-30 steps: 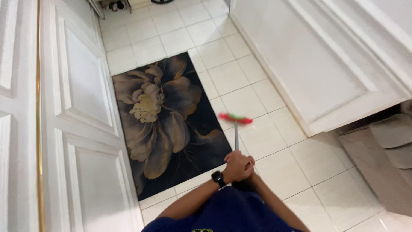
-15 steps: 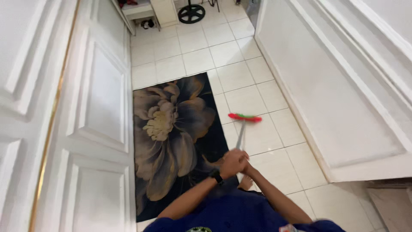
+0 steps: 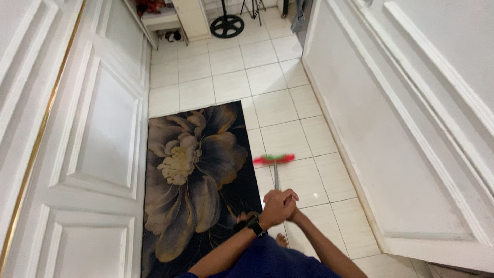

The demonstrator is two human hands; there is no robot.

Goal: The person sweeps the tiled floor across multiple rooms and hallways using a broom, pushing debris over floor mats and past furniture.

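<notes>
Both my hands are clasped together on the grey handle of a broom [image 3: 275, 172]. My left hand [image 3: 275, 207], with a black watch on its wrist, lies on top; my right hand [image 3: 293, 211] is mostly hidden under it. The broom's red and green head [image 3: 274, 159] rests on the white tiled floor [image 3: 288, 108], just right of a black mat with a large gold flower [image 3: 193, 177]. My bare foot [image 3: 281, 240] shows below my hands.
White panelled doors [image 3: 98, 154] line the left side, and a white panelled wall [image 3: 411, 134] runs along the right. At the far end stand a round black stand base [image 3: 227, 25] and a low white shelf [image 3: 159, 19] with small items.
The broom head has come back toward me and slightly left, nearer the mat's edge. The view has shifted forward, showing more of the far floor.
</notes>
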